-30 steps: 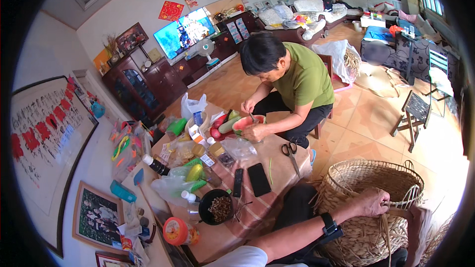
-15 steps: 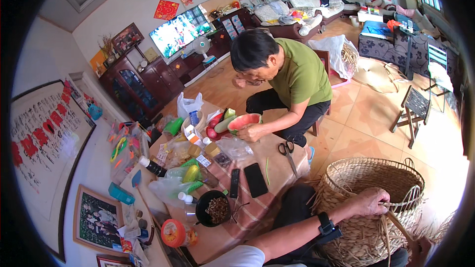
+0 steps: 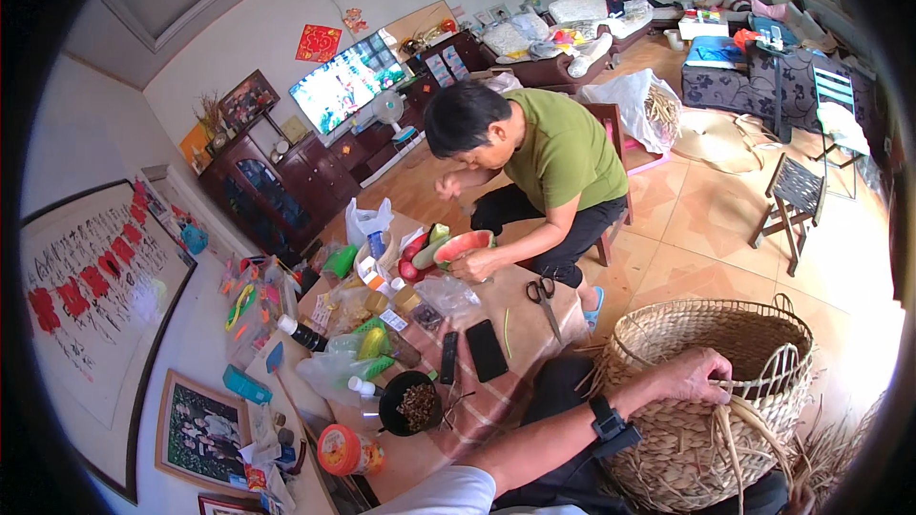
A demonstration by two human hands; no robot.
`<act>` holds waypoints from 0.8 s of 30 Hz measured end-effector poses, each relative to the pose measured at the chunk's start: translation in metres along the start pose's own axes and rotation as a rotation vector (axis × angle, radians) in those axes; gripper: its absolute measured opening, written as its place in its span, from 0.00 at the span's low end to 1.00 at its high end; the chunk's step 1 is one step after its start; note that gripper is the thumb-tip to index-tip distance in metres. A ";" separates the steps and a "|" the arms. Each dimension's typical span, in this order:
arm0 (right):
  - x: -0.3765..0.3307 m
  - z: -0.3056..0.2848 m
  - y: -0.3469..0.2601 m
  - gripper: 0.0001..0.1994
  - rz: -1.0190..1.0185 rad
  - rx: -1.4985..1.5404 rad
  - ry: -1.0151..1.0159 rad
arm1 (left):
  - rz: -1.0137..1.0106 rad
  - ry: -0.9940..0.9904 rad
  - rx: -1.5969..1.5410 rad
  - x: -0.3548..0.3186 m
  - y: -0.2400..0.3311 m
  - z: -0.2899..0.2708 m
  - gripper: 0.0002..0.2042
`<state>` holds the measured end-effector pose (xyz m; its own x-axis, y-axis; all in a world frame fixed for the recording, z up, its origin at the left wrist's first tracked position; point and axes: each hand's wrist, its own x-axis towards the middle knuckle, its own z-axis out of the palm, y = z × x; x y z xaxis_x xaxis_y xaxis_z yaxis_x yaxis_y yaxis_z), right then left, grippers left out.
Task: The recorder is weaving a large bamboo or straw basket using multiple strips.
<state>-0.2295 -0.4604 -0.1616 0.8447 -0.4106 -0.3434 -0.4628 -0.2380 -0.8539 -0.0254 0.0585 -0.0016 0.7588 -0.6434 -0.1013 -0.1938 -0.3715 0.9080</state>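
Note:
A large woven straw basket (image 3: 706, 439) rests against my lap at the lower right, its rim edged with open loops. My left hand (image 3: 695, 377), a dark watch on its wrist, pinches the near side of the basket's rim. Long straw strands (image 3: 739, 434) hang and curve from just beside those fingertips down over the outer wall. Low at the basket's right side, my right hand (image 3: 800, 494) is dim and mostly cut off, so its fingers cannot be made out.
On the table (image 3: 534, 362) at left lie scissors (image 3: 542, 305), a phone (image 3: 487, 350), a remote (image 3: 448, 356), a dark bowl (image 3: 412, 402) and an orange-lidded jar (image 3: 345, 450). Across it a seated person (image 3: 563, 153) holds a cut watermelon (image 3: 465, 246). A folding stool (image 3: 792, 205) stands beyond the basket.
My left hand has shifted slightly left and up along the rim. My right hand has dropped lower, near the frame's bottom. The other person's free hand has come down from the face.

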 end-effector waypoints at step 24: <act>-0.135 0.138 0.333 0.17 0.523 -0.374 0.109 | -0.246 0.130 -0.223 0.000 0.011 -0.015 0.15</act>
<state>-0.4602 -0.3627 -0.4542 0.4591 -0.6377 -0.6185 -0.8847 -0.2646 -0.3838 -0.0177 0.0645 0.0142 0.8414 -0.4571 -0.2883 0.1341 -0.3401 0.9308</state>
